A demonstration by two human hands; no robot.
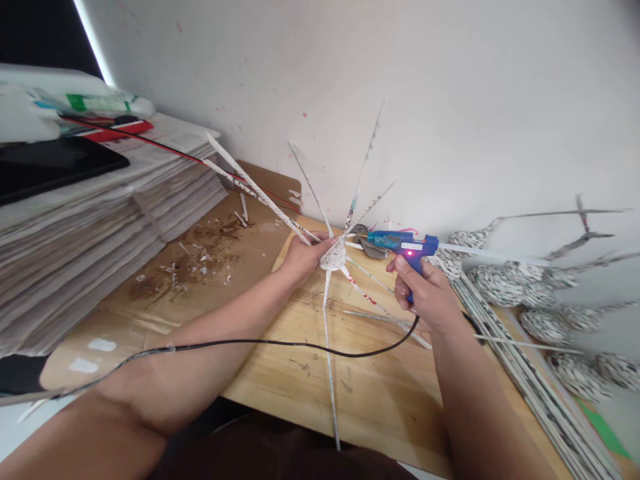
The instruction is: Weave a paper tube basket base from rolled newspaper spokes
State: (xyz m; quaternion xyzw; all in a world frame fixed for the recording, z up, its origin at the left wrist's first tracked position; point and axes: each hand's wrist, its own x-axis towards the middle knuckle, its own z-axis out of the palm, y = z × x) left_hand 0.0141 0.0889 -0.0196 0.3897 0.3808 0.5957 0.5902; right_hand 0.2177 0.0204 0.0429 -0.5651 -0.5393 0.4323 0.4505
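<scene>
My left hand [306, 259] is closed on a small woven piece [334, 256] of rolled newspaper, from which several thin paper sticks spread out in all directions. In my right hand [417, 283] is a blue hot glue gun [403, 243], its small light glowing. A long clear glue stick [490, 253] pokes out of the gun's back end. The gun's nozzle points left, close to the woven centre and the base of the sticks; whether it touches cannot be made out. From the grip, a black cord [300, 344] runs left across my left forearm.
A tall stack of newspapers [90, 220] stands on the left, with a dark tablet-like device [60, 163] on top. Woven paper pieces [500, 283] and a bundle of paper sticks [530, 373] lie at right. Scraps [200, 253] litter the cardboard beside the wooden board [385, 400].
</scene>
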